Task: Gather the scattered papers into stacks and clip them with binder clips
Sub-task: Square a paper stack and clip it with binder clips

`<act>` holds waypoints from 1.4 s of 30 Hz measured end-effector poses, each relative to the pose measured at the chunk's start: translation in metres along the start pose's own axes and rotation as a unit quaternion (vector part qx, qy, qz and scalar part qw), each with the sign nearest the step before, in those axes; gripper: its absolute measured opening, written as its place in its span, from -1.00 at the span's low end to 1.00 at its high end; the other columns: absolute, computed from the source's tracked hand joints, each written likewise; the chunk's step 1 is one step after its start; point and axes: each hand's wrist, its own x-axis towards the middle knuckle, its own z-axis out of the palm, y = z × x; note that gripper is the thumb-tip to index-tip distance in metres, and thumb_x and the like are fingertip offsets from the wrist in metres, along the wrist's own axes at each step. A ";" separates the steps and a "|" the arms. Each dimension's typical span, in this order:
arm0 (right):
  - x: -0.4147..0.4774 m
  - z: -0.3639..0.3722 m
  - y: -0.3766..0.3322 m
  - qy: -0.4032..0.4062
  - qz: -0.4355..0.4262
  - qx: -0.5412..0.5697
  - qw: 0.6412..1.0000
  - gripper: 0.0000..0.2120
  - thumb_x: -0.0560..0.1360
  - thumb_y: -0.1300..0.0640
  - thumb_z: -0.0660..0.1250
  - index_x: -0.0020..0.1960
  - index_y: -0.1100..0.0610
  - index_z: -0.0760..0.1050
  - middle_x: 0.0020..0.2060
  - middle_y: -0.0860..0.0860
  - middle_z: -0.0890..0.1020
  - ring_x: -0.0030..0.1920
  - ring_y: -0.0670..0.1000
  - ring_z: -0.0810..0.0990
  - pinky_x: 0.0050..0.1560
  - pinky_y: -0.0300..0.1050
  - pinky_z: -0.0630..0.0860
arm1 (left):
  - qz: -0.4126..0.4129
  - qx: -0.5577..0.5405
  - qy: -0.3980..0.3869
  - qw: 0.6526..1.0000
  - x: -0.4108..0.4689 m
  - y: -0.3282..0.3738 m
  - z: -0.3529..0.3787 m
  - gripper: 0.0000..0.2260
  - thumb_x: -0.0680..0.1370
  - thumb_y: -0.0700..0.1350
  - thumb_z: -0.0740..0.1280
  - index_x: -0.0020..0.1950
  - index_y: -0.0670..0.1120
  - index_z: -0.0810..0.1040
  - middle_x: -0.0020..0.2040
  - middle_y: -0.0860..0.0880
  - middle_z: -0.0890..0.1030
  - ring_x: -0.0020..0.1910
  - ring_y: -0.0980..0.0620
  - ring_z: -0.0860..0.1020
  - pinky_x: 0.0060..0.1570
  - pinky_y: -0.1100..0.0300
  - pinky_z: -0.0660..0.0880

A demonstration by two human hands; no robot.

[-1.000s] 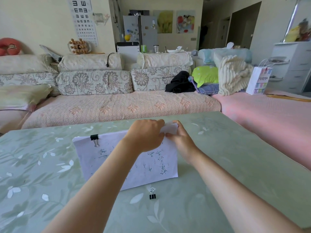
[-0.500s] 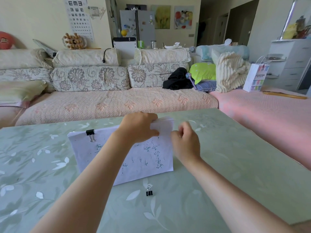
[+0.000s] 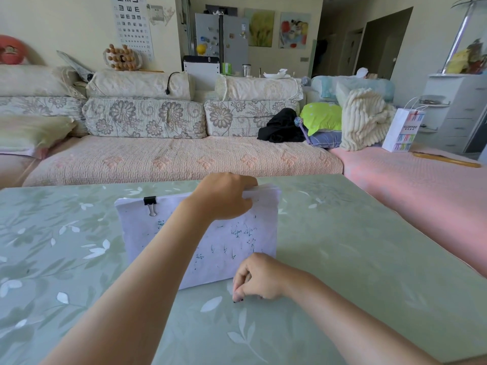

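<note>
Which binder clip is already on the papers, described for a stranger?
On the green floral table, find the white paper stack the left hand holds. The fastened binder clip sits on its top edge near the left corner, unlike the loose clip the right hand pinches.

"KCOFFEE" on paper bag (image 3: 403,130); E's on wall eye chart (image 3: 131,25).

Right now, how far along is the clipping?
Done: papers gathered into one stack, with one clip on its top left edge. In hand: the left hand holds the stack's top right corner; the right hand pinches a second clip on the table. Left: fixing that clip onto the stack.
</note>
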 end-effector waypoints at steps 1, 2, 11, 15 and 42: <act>0.000 -0.007 -0.003 0.004 -0.007 0.025 1.000 -0.98 0.41 0.17 0.48 -0.19 0.08 0.69 -0.20 -0.04 0.73 -0.22 -0.11 0.63 -0.25 -0.11 0.58 | 0.003 0.004 0.005 1.000 0.000 0.000 0.001 -0.88 0.49 -0.01 0.25 0.01 0.10 0.49 -0.25 0.01 0.57 -0.26 -0.07 0.46 -0.27 0.18 0.35; -0.002 -0.017 -0.008 0.015 -0.020 0.052 0.998 -0.94 0.43 0.22 0.46 -0.18 0.10 0.67 -0.24 -0.03 0.71 -0.21 -0.07 0.66 -0.25 -0.11 0.62 | 0.006 0.006 0.010 1.000 0.000 0.000 0.002 -0.88 0.48 0.01 0.26 0.00 0.08 0.49 -0.26 0.01 0.56 -0.26 -0.09 0.47 -0.27 0.17 0.35; -0.043 -0.121 -0.039 0.262 -0.093 0.227 0.933 -0.75 0.35 0.49 0.49 -0.06 0.23 0.64 -0.23 0.12 0.68 -0.32 -0.05 0.65 -0.29 -0.18 0.65 | -0.006 -0.003 0.053 0.999 0.001 0.003 0.004 -0.85 0.53 0.07 0.24 0.03 0.10 0.54 -0.32 0.05 0.49 -0.30 -0.06 0.44 -0.29 0.19 0.28; -0.043 -0.133 -0.042 0.343 -0.103 0.154 0.921 -0.76 0.33 0.42 0.55 -0.22 0.10 0.65 -0.34 0.10 0.69 -0.39 0.00 0.63 -0.38 -0.14 0.62 | -0.013 -0.012 0.033 0.999 0.001 0.003 0.003 -0.89 0.53 0.08 0.24 -0.10 0.07 0.48 -0.37 0.04 0.46 -0.30 -0.05 0.44 -0.36 0.17 0.26; -0.013 -0.170 -0.116 0.207 -0.028 -0.223 0.952 -0.90 0.33 0.25 0.58 -0.22 0.08 0.71 -0.55 -0.08 0.61 -0.58 -0.11 0.49 -0.48 -0.29 0.44 | 0.005 -0.011 0.090 0.996 -0.007 0.004 0.004 -0.73 0.53 0.10 0.24 0.19 0.17 0.59 -0.19 -0.01 0.63 -0.20 -0.04 0.52 -0.27 0.19 0.31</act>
